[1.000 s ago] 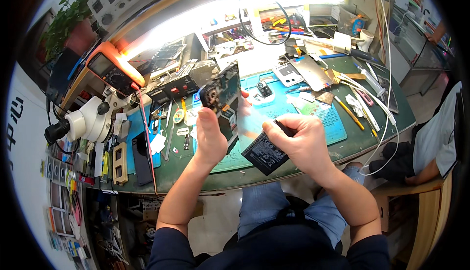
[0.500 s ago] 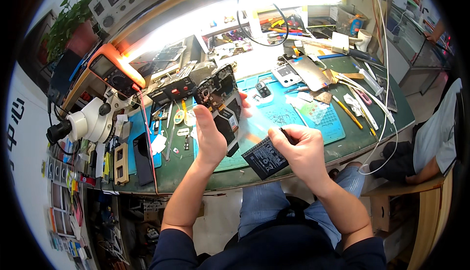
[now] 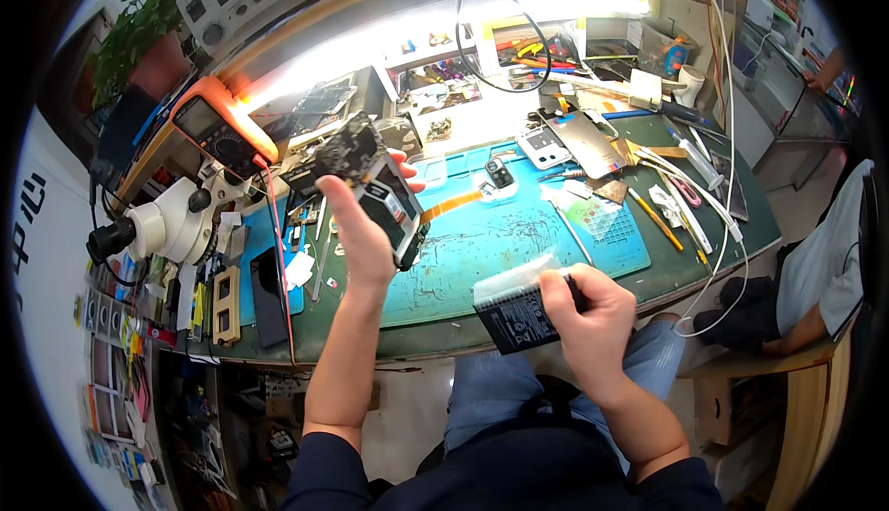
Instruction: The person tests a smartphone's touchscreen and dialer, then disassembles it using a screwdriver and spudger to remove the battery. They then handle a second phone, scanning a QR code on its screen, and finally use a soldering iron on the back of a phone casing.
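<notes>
My left hand (image 3: pixel 359 243) is closed around an opened phone body (image 3: pixel 378 198), its inner parts facing up and to the right. An orange flex cable (image 3: pixel 451 205) runs out from the phone's right side over the blue work mat. Pinched in my right hand (image 3: pixel 593 317) is a flat black phone battery (image 3: pixel 512 321) with pale print, tilted over the bench's front edge. A strip of transparent film (image 3: pixel 515 278) stands along the battery's upper edge, next to my thumb. My right fingertips are partly hidden behind the battery.
A camera module (image 3: pixel 499 172) lies on the blue mat (image 3: pixel 491 270). To the right lie a phone back plate (image 3: pixel 585 141), a yellow pen-like tool (image 3: pixel 656 219) and white cables (image 3: pixel 690 187). An orange multimeter (image 3: pixel 222 127) and a white microscope (image 3: pixel 167 224) stand at the left. Another person (image 3: pixel 829 270) sits at the right.
The phone has moved left and tilted, and the orange flex cable now shows. My right hand has shifted slightly right and down with the battery. The film now stands up from the battery's edge.
</notes>
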Available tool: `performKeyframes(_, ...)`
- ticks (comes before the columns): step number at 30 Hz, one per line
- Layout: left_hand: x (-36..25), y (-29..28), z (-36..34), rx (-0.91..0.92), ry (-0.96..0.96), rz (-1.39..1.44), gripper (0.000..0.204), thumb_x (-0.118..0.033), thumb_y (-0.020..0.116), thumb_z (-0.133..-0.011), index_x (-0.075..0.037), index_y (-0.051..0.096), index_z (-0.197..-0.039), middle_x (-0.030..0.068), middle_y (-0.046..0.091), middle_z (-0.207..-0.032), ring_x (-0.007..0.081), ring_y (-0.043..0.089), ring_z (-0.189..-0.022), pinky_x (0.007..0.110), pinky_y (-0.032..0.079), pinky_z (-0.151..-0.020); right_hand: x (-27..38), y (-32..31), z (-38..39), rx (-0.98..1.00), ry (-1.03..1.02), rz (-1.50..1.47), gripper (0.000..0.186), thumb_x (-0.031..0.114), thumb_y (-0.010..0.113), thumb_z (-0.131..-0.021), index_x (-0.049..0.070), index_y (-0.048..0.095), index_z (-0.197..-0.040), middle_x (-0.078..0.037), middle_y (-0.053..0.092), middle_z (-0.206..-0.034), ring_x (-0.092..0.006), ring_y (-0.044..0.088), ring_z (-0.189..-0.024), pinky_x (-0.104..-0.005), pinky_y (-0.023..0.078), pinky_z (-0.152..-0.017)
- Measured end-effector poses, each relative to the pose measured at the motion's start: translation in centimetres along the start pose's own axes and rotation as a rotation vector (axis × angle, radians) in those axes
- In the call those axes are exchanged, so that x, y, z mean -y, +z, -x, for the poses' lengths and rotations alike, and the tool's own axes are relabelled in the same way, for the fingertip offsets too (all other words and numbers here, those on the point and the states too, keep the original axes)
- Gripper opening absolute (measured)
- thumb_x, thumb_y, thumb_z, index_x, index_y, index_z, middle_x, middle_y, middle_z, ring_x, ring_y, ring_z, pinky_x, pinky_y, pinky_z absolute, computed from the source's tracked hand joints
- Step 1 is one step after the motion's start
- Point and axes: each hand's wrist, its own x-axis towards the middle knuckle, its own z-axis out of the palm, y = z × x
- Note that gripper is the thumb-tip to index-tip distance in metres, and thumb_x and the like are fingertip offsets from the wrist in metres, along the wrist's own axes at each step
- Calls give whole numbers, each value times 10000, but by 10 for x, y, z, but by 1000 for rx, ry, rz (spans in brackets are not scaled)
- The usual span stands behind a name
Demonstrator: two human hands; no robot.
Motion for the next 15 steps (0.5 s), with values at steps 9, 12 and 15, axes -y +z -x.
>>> performKeyframes(9, 4, 0, 14, 331, -834, 327, 812, -673, 179, -1032, -24, 509, -1390, 213, 698, -1139, 317, 731, -942, 416, 625, -742, -16, -73, 12, -42, 178, -399, 184, 116, 661, -996, -37, 681, -1096, -5, 697, -966, -54, 604, -855, -217, 488, -789)
performKeyframes(12, 20, 14, 28, 443, -910, 103, 711, -593, 221, -1069, -30, 581, -1312, 177, 722, -1077, 271, 742, -902, 380, 627, -705, -5, -82, 12, -46, 98, -307, 266, 51, 685, -963, -22, 641, -1216, -28, 688, -1084, -76, 618, -969, -232, 491, -886)
performKeyframes(15, 19, 22, 28, 507, -673, -353, 580, -481, 346, -1095, 3, 646, -1202, 137, 718, -1052, 209, 695, -908, 323, 557, -800, -4, -92, 15, -52, 47, -252, 300, 29, 698, -947, -29, 641, -1236, -26, 676, -1093, -88, 611, -974, -236, 477, -890)
